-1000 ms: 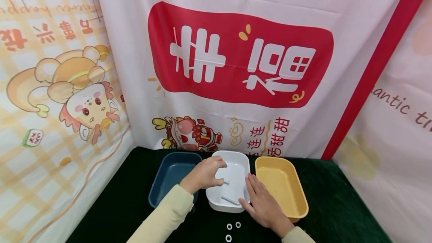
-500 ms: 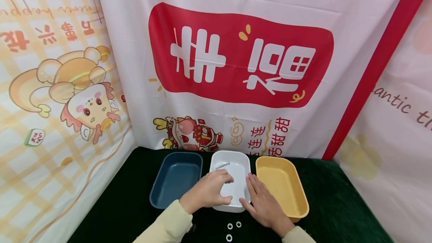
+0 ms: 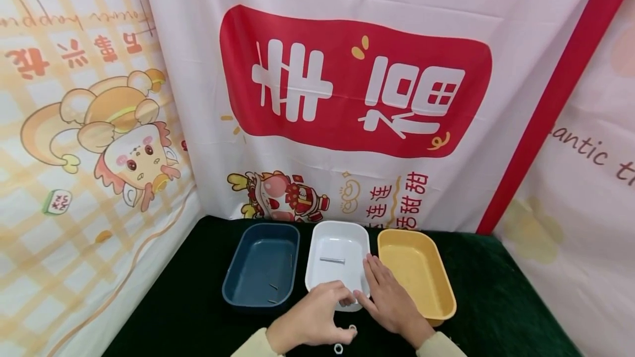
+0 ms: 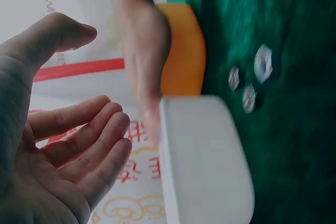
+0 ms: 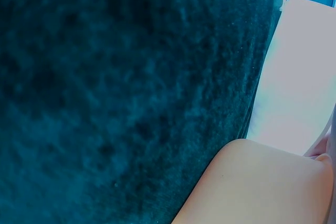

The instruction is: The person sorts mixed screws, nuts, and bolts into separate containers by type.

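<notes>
My left hand (image 3: pixel 317 315) hovers over the near end of the white tray (image 3: pixel 313 252), close above the loose nuts. Its fingers curve loosely, and the left wrist view shows a gap between thumb and fingers with nothing in it. One silver nut (image 3: pixel 338 349) lies on the cloth below the thumb; another nut (image 3: pixel 353 328) shows beside the thumb tip. Inside the white tray lies a silver bolt (image 3: pixel 332 260). My right hand (image 3: pixel 392 299) rests with straight fingers along the white tray's right rim, overlapping the yellow tray (image 3: pixel 448 291).
A dark blue tray (image 3: pixel 233 274) at the left holds several thin metal pieces, including one small screw-like piece (image 3: pixel 273 286). Dark green cloth (image 3: pixel 496 291) covers the table. Printed fabric (image 3: pixel 357 191) hangs behind the trays and on both sides.
My left hand has drawn back from over the white tray's middle toward the near nuts. The bolt in the tray has shifted and turned. My right hand has stayed put.
</notes>
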{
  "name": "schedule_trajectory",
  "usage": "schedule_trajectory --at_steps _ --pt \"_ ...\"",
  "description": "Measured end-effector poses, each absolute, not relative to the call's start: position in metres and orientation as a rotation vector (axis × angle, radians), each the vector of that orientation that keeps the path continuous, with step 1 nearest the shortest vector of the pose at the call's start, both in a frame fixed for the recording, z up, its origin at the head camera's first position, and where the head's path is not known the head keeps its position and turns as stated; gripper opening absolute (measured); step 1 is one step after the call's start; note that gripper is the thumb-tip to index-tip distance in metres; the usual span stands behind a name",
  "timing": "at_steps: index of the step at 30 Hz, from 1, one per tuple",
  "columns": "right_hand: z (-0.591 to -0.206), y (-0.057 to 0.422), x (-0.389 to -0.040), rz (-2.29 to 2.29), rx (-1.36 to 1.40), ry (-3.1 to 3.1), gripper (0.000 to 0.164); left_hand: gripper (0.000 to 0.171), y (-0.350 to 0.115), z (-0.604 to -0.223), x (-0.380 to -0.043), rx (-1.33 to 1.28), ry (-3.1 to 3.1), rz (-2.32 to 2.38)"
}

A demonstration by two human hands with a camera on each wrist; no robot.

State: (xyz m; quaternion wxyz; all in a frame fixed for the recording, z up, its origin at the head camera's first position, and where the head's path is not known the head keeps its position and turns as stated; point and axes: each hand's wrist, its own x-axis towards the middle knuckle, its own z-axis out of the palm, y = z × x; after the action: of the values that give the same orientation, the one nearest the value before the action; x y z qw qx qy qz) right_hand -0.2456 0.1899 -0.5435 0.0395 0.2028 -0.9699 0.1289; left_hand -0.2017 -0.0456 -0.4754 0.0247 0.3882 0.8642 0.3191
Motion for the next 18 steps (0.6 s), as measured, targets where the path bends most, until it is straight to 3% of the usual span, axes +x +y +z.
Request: schedule_trajectory --at_steps 10,13,18 --pt "-0.541 0.186 -0.248 0.385 0.599 -2.98 0.083 0.035 -0.026 -0.506 -0.187 0.972 2.444 0.853" --pt "-0.541 0.185 -0.248 0.389 0.597 -2.982 0.084 0.026 -0.017 -0.529 -0.188 1.036 2.453 0.744" --pt "-0.542 0.184 -0.247 0.393 0.593 -2.978 0.084 0.019 -0.008 -0.603 -0.197 1.329 2.502 0.695"
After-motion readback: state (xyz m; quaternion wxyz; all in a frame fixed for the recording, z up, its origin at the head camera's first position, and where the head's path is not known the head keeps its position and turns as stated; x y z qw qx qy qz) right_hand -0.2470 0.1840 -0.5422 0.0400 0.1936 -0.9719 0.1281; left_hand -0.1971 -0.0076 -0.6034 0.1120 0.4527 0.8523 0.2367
